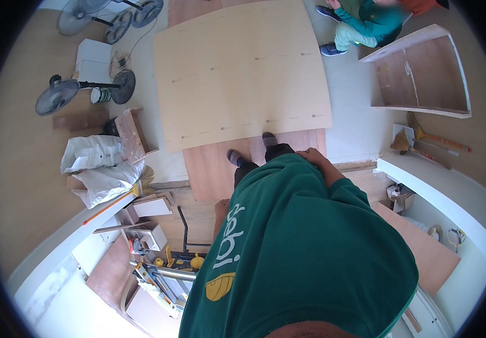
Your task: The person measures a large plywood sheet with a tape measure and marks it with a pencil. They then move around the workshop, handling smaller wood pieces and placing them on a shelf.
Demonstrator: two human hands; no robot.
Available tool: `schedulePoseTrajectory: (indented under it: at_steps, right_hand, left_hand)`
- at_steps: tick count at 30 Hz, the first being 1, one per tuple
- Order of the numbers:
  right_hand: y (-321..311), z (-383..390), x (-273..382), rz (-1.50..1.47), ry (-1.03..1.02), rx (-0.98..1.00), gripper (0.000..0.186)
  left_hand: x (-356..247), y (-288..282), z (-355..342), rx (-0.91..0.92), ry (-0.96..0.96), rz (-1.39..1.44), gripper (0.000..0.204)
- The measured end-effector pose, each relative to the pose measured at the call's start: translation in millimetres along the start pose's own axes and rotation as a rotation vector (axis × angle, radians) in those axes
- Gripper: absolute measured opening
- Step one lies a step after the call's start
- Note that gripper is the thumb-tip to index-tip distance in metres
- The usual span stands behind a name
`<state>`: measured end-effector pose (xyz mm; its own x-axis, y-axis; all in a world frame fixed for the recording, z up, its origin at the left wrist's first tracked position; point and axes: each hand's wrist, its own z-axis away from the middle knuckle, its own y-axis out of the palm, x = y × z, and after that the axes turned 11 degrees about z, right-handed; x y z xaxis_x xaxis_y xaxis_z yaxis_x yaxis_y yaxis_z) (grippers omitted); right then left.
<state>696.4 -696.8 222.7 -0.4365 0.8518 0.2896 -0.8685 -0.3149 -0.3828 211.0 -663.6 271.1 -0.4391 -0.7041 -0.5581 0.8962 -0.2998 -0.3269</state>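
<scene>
My right hand point(310, 156) rests at the front of my right hip beside the hem of my green sweatshirt point(310, 242), fingers curled; what they hold, if anything, is hidden. My left hand point(221, 207) hangs at my left side, partly hidden by the sweatshirt, too small to read clearly. My sandalled feet stand on reddish plywood point(209, 174). In front of them lies a large beige board point(237, 90) with small printed marks.
A co-worker point(367, 28) sits at upper right beside an open wooden box point(434, 67). Pedestal fans point(57, 96), white sacks point(99, 183) and scrap wood line the left. Brooms point(434, 135) lie at right. A tool trolley point(181, 265) stands near my left side, below white ledges.
</scene>
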Motion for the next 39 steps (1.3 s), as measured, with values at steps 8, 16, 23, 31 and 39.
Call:
schedulePoseTrajectory:
  at_steps: [8, 16, 23, 31, 39]
  right_hand:
    - [-14, 1, 6, 0.001, -0.052, 0.081, 0.092]
    - [-15, -1, 3, -0.06, -0.05, 0.034, 0.087]
    - [-33, 1, -17, -0.246, -0.04, 0.076, 0.087]
    - [-36, -47, -30, -0.074, -0.148, 0.129, 0.096]
    - [-148, -64, 83, -0.348, -0.003, 0.044, 0.056]
  left_hand:
    - [-53, 2, 2, -0.029, -0.138, 0.235, 0.023]
    - [-57, 13, 4, 0.011, -0.023, 0.137, 0.024]
    - [-51, 9, -14, -0.114, 0.073, 0.015, 0.028]
    - [-14, 14, -110, -0.063, 0.054, -0.317, 0.042]
    - [-79, 30, -223, 0.069, 0.165, -0.486, 0.036]
